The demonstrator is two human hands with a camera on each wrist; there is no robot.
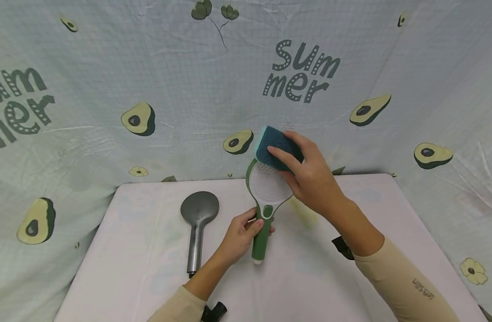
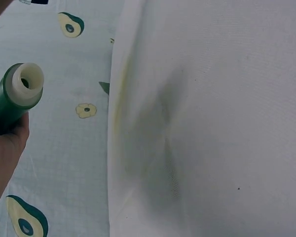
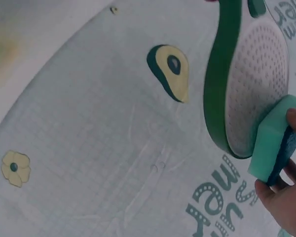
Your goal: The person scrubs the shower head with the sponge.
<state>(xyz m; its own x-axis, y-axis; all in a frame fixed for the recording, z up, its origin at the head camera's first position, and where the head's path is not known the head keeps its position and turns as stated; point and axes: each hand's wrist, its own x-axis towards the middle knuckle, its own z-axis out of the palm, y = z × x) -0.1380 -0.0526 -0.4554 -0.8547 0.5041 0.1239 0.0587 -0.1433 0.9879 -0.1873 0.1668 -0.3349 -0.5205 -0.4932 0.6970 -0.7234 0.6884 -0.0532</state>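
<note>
Pale green cloth (image 1: 189, 89) printed with avocados and the word "Summer" hangs behind and to both sides of a white table (image 1: 318, 277) (its covering shows a faint yellowish stain near the far edge).

Above the middle of the table, the left hand (image 1: 239, 235) is curled round the green handle of a green-and-white plastic shower head (image 1: 266, 188), holding it upright with the white, dotted spray face turned toward the person. In the left wrist view the handle's white, hollow end (image 2: 27, 81) sticks out past the palm.

The right hand (image 1: 306, 172) grips a rectangular sponge with a dark teal scouring side and a mint-green foam side (image 1: 276, 150), thumb and fingers wrapped over it. The sponge is pressed against the top edge of the shower head's face; the right wrist view shows the mint foam (image 3: 271, 140) touching the dotted white disc just inside the green rim.

Lying flat on the table to the left, well apart from both hands, is a dark grey metal shower head with a round face and straight handle (image 1: 197, 223). Both forearms wear beige sleeves (image 1: 403, 286).
</note>
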